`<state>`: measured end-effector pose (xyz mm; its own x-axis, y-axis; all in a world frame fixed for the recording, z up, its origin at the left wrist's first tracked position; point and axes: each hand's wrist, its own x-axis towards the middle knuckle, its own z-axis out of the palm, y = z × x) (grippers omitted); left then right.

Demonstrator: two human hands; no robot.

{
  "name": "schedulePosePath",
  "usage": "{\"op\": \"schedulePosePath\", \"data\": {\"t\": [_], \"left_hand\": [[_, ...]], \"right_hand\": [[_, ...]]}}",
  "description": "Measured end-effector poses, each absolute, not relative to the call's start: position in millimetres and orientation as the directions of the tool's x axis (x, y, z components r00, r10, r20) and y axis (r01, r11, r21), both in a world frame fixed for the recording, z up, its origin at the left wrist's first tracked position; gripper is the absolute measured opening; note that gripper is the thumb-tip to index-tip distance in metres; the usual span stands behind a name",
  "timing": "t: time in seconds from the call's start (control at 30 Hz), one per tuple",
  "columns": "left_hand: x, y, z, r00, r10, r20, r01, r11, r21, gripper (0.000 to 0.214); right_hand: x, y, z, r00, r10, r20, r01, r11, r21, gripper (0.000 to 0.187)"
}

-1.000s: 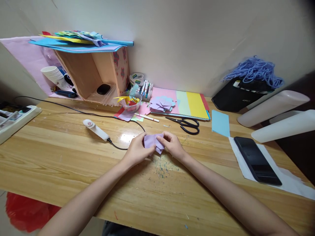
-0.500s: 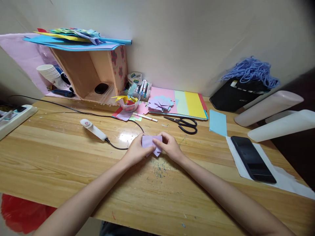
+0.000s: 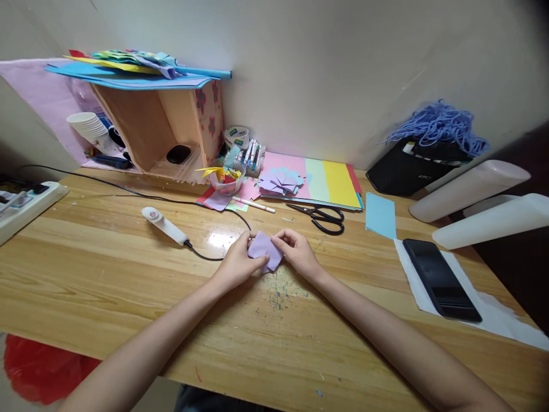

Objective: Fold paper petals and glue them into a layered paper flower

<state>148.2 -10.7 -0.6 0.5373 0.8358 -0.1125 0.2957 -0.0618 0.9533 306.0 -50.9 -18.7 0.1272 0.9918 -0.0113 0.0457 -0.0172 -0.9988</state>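
Observation:
A small folded piece of purple paper (image 3: 262,247) is held over the middle of the wooden table, tilted so that one corner points away from me. My left hand (image 3: 239,258) is closed on its left side, thumb across the front. At the right edge, my right hand (image 3: 297,252) pinches the paper between thumb and fingers. Beyond the hands lie black-handled scissors (image 3: 326,216) and a white marker (image 3: 254,205). A white glue gun-like device (image 3: 165,226) with a black cord rests to the left of my hands.
Coloured sheets (image 3: 334,177) with purple cut-paper shapes (image 3: 281,182) lie by the wall. A wooden box (image 3: 210,123) stands at back left, a plastic cup of scraps (image 3: 227,184) before it. On the right are a phone (image 3: 441,280), blue paper (image 3: 380,214) and white rolls (image 3: 467,191).
The purple paper has turned from lying square to a diamond-like tilt. My right thumb has moved off its front to the right edge, while my left hand keeps its hold.

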Motion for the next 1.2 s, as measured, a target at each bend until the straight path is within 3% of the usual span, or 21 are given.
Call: {"op": "schedulePosePath", "data": {"t": [0.37,0.53,0.73,0.83,1.0,1.2], "left_hand": [[146.3,-3.6,1.2,0.529,0.844,-0.086,0.208,-0.031,0.978,0.032],[148.4,-4.3,-3.4,0.549,0.831,-0.094,0.21,-0.028,0.977,0.025],[146.8,-3.0,0.9,0.505,0.858,-0.093,0.321,-0.087,0.943,0.025],[146.4,-1.4,0.4,0.51,0.856,-0.085,0.305,-0.088,0.948,0.024],[146.5,0.3,-3.8,0.499,0.864,-0.071,0.26,-0.071,0.963,0.024],[146.2,-2.4,0.0,0.526,0.847,-0.07,0.246,-0.073,0.967,0.023]], "right_hand": [[306.4,-52.8,-16.7,0.017,0.999,-0.031,0.078,-0.033,-0.996,0.025],[307.2,-52.4,-19.8,0.067,0.998,-0.003,0.13,-0.012,-0.991,0.025],[306.1,-52.8,-19.8,0.059,0.998,-0.024,0.053,-0.028,-0.998,0.024],[306.7,-52.3,-18.9,0.043,0.997,-0.062,-0.019,-0.061,-0.998,0.025],[308.4,-51.0,-14.8,0.068,0.996,-0.052,0.042,-0.055,-0.998,0.03],[306.6,-52.4,-14.7,0.037,0.997,-0.071,-0.032,-0.07,-0.997,0.024]]}}
